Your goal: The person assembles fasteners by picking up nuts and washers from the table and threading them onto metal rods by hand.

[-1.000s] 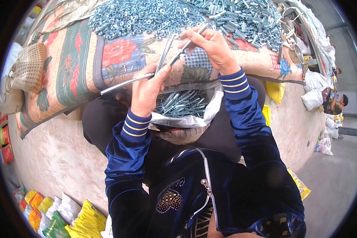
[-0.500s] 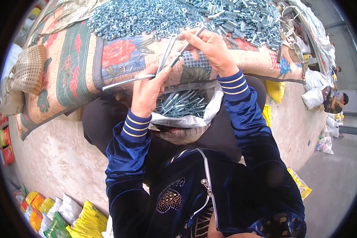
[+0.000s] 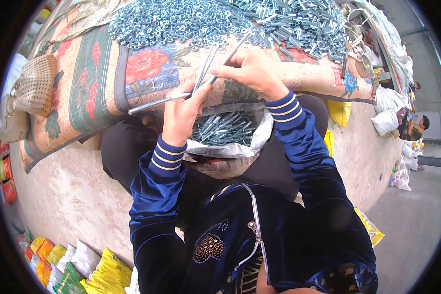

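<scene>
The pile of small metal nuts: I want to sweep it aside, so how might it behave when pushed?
The nut pile would probably spread, being loose pieces. It may feel heavy, since they look metallic and densely heaped.

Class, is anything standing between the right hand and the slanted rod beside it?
Nothing visible does: the right hand seems to touch the rod, whose lower part is held by the left hand.

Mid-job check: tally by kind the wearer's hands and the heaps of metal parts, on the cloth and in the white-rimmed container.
Hands (left hand, right hand): 2
Heap of small rings: 1
Heap of short tubes: 1
Heap of slender pieces: 1
Total: 5
</scene>
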